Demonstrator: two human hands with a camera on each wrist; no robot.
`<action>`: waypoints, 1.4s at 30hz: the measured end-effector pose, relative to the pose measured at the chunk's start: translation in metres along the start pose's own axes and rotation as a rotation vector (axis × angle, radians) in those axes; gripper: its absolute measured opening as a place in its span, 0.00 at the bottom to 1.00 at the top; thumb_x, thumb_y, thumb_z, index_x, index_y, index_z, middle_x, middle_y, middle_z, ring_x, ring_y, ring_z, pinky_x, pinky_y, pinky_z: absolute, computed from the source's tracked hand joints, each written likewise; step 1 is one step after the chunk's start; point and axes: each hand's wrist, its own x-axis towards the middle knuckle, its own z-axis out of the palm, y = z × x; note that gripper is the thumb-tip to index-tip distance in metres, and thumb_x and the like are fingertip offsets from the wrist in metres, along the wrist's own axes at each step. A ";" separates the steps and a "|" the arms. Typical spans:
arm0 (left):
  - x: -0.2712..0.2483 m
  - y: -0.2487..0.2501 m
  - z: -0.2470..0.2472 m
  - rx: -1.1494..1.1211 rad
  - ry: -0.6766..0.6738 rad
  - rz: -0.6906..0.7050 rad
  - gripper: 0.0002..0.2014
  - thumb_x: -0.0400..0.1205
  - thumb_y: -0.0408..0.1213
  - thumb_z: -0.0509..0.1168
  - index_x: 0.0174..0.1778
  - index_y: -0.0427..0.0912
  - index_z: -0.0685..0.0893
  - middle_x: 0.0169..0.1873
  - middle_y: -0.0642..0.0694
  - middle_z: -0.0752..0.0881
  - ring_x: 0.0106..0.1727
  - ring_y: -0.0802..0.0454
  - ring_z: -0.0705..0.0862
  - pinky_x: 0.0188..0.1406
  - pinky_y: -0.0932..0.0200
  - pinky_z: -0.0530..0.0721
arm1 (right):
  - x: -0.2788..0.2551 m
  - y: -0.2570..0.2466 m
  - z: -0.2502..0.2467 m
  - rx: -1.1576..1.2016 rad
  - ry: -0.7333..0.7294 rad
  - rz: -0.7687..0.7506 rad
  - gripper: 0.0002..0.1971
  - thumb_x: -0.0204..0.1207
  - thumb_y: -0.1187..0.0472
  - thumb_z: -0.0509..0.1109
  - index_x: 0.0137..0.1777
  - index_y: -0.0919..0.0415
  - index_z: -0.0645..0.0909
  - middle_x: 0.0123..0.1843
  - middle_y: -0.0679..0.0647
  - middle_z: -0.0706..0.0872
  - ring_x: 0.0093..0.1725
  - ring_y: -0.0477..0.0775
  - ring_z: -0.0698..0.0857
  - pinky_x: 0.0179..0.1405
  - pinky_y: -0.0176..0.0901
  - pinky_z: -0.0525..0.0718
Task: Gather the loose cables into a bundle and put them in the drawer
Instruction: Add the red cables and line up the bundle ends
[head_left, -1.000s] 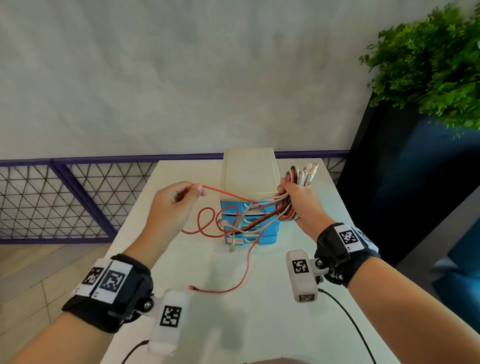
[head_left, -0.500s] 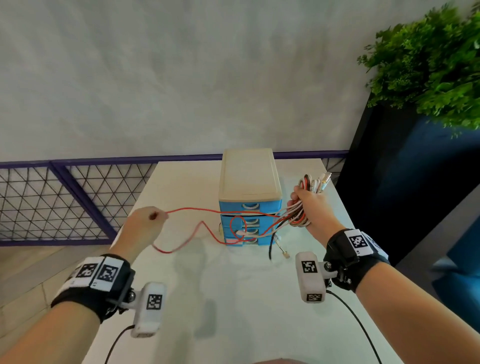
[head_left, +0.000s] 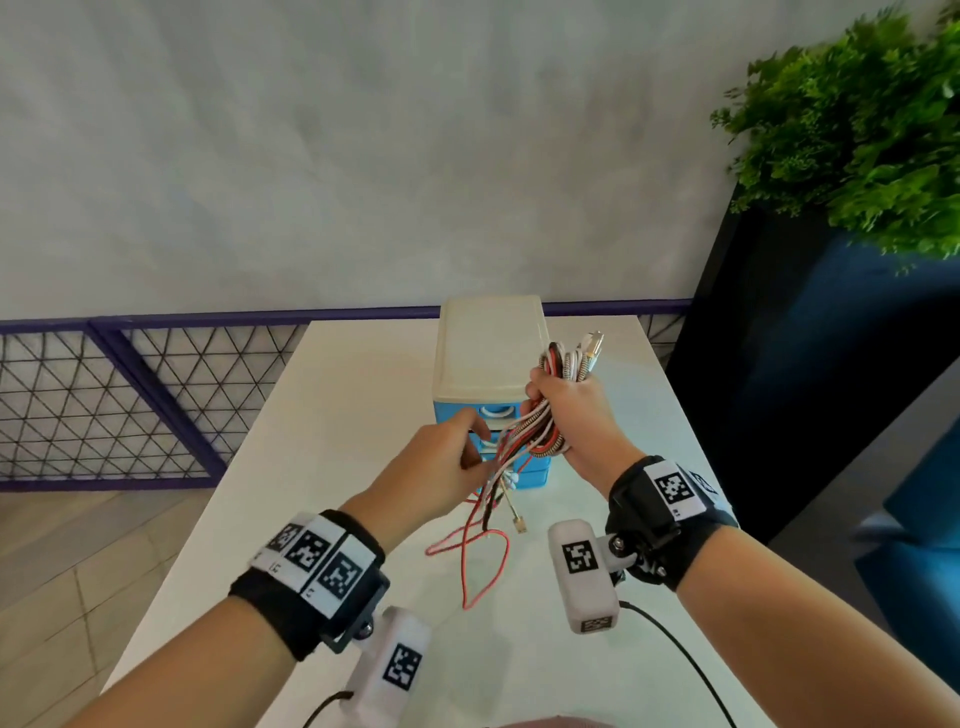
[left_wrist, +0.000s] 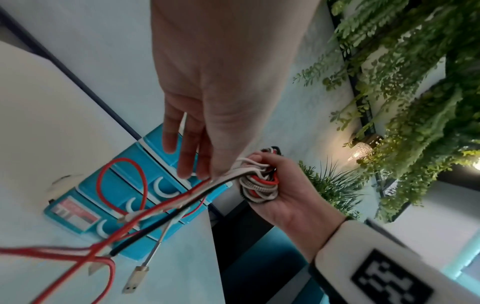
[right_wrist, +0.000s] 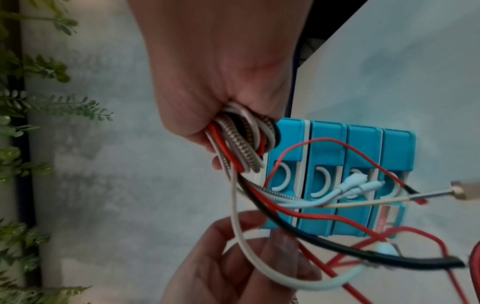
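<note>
- Red, white, black and braided cables (head_left: 540, 431) are sitting coiled in our right hand (head_left: 574, 415), which is clenching round them in front of the drawer unit (head_left: 488, 358); in the right wrist view the coil (right_wrist: 241, 142) is bulging out from under the curled fingers (right_wrist: 197, 115).
- We are holding the bundle above the white counter (head_left: 332, 415), level with the top blue drawers, all of which are showing closed fronts (right_wrist: 337, 148).
- Loose tails are hanging down from the fist: a black end (right_wrist: 415, 262), a white loop (right_wrist: 249, 253) and a silver plug (left_wrist: 135, 281).
- One long red cable (head_left: 485, 561) is trailing onto the counter in loops below both hands.
- Our left hand (head_left: 441, 467) is reaching in just beside the right one, its fingers (left_wrist: 187, 156) lying fairly straight against the hanging strands; we cannot tell whether it is pinching any of them.
- Both wrists are wearing black bands with printed marker tags (head_left: 317, 556).
- Green foliage (head_left: 862, 130) is spilling over a dark partition to our right, and a purple-framed mesh railing (head_left: 130, 395) is running behind the counter.
</note>
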 end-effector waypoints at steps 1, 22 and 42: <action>-0.001 -0.001 0.000 0.015 -0.018 -0.015 0.05 0.78 0.41 0.69 0.46 0.50 0.79 0.29 0.54 0.84 0.32 0.57 0.81 0.39 0.51 0.81 | 0.001 0.000 -0.001 0.013 0.003 0.004 0.08 0.79 0.66 0.67 0.38 0.61 0.77 0.29 0.56 0.80 0.26 0.53 0.84 0.35 0.52 0.84; -0.031 -0.120 -0.021 0.542 -0.187 -0.510 0.08 0.80 0.38 0.58 0.51 0.46 0.79 0.52 0.48 0.82 0.51 0.46 0.83 0.44 0.56 0.78 | 0.011 -0.009 -0.029 0.042 0.116 0.003 0.08 0.79 0.65 0.65 0.38 0.61 0.77 0.21 0.50 0.83 0.25 0.52 0.83 0.31 0.48 0.82; -0.032 -0.077 -0.009 0.161 -0.126 -0.135 0.16 0.87 0.45 0.51 0.67 0.46 0.77 0.65 0.51 0.76 0.65 0.52 0.79 0.66 0.58 0.74 | -0.002 -0.031 -0.024 0.218 -0.202 -0.037 0.06 0.82 0.66 0.65 0.43 0.61 0.75 0.30 0.53 0.81 0.28 0.52 0.84 0.30 0.44 0.85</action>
